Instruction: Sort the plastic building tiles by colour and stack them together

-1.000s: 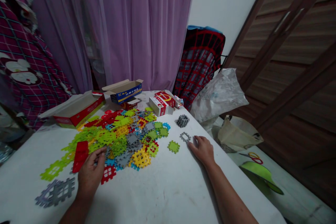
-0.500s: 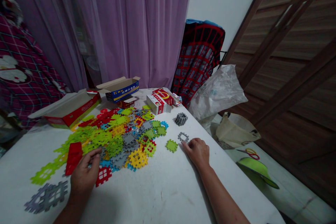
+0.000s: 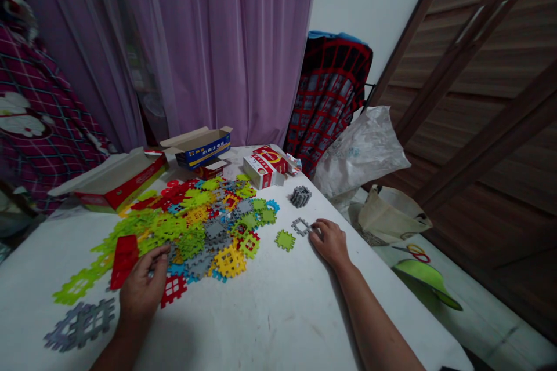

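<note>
My left hand (image 3: 145, 287) rests at the near left of a pile of colourful plastic pieces (image 3: 195, 214), next to a red piece (image 3: 124, 261). Its fingers are curled together; what they hold, if anything, cannot be made out. My right hand (image 3: 331, 242) has its thumb and fingertips at the right edge of a grey open-frame piece (image 3: 300, 226) on the table. Just below that frame lies a green square piece (image 3: 285, 240). Farther back stands a stack of grey pieces (image 3: 300, 196). Two grey pieces (image 3: 80, 323) overlap at the near left.
Open boxes, one red (image 3: 126, 185) and one blue (image 3: 204, 149), stand at the back of the white table (image 3: 261, 330), with a red and white box (image 3: 260, 172). Beyond the right edge are a plastic bag (image 3: 361, 153), a beige bag (image 3: 389, 214) and scissors (image 3: 415, 253).
My right hand has shifted slightly up, its fingertips now at the right side of the grey frame piece, which has moved a little to the left. My left hand is almost unmoved.
</note>
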`<act>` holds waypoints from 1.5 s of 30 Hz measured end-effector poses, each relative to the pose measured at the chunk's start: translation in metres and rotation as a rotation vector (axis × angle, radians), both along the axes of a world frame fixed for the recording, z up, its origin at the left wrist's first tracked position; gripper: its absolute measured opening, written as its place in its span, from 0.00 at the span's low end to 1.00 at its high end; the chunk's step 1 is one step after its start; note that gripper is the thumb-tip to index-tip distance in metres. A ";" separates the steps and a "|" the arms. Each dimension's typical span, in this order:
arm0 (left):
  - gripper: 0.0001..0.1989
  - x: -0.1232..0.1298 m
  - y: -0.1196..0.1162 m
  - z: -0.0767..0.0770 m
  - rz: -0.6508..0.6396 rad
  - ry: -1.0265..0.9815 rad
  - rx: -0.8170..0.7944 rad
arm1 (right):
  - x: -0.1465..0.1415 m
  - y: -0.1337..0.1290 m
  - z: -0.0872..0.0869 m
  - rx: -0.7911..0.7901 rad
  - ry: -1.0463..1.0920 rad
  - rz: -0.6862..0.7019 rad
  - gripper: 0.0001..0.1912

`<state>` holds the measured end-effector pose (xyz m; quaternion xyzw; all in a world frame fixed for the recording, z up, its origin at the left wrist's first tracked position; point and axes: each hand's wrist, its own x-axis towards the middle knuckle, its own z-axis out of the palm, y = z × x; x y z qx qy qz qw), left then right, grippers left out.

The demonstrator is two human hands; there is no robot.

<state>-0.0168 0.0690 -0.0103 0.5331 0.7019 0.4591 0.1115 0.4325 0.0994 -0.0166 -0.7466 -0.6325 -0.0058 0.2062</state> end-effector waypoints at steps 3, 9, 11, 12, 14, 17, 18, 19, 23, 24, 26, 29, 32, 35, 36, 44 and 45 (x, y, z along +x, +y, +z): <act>0.19 0.002 0.000 0.002 0.014 -0.010 -0.007 | -0.006 -0.006 -0.001 0.035 0.027 0.048 0.12; 0.20 0.002 0.000 0.001 0.014 -0.013 -0.016 | -0.004 0.002 -0.001 0.096 0.097 0.053 0.16; 0.20 0.002 0.000 0.002 0.017 -0.016 -0.018 | -0.005 0.004 0.000 0.060 0.078 0.044 0.19; 0.20 0.002 0.000 0.002 0.018 -0.015 -0.019 | -0.007 0.004 0.000 0.041 0.068 0.049 0.17; 0.19 0.003 -0.001 0.004 0.019 -0.009 -0.021 | -0.010 0.001 0.000 0.028 0.062 0.062 0.12; 0.19 0.003 -0.001 0.004 0.019 -0.008 -0.025 | -0.013 -0.004 -0.003 0.032 0.078 0.114 0.10; 0.19 0.004 -0.001 0.004 0.020 -0.009 -0.025 | -0.012 -0.004 -0.004 0.033 0.087 0.131 0.10; 0.19 0.004 -0.001 0.004 0.021 -0.010 -0.025 | -0.011 -0.004 -0.005 0.034 0.095 0.136 0.11; 0.20 0.003 -0.001 0.002 0.036 -0.011 -0.028 | -0.004 0.007 -0.007 -0.018 0.072 0.106 0.25; 0.20 0.003 0.000 0.001 0.038 -0.009 -0.030 | -0.002 0.010 -0.007 -0.057 0.046 0.120 0.28; 0.20 0.003 0.000 0.001 0.035 -0.003 -0.035 | 0.000 0.016 -0.005 -0.139 0.002 0.157 0.29; 0.20 0.002 0.000 0.000 0.037 0.002 -0.044 | 0.000 0.019 -0.005 -0.174 0.005 0.180 0.23; 0.21 0.001 0.000 -0.001 0.030 0.001 -0.042 | -0.001 0.017 -0.010 -0.096 0.046 0.183 0.19; 0.20 0.001 0.001 -0.002 0.022 0.001 -0.020 | -0.001 0.016 -0.017 0.036 0.101 0.162 0.15; 0.20 0.001 0.001 -0.003 0.023 0.005 -0.013 | 0.000 0.016 -0.018 0.101 0.125 0.133 0.14; 0.19 0.000 0.002 -0.004 0.036 0.010 -0.020 | -0.014 0.053 0.002 0.432 0.235 -0.263 0.13; 0.20 0.000 0.002 -0.004 0.036 0.010 -0.023 | -0.017 0.060 0.007 0.432 0.243 -0.288 0.14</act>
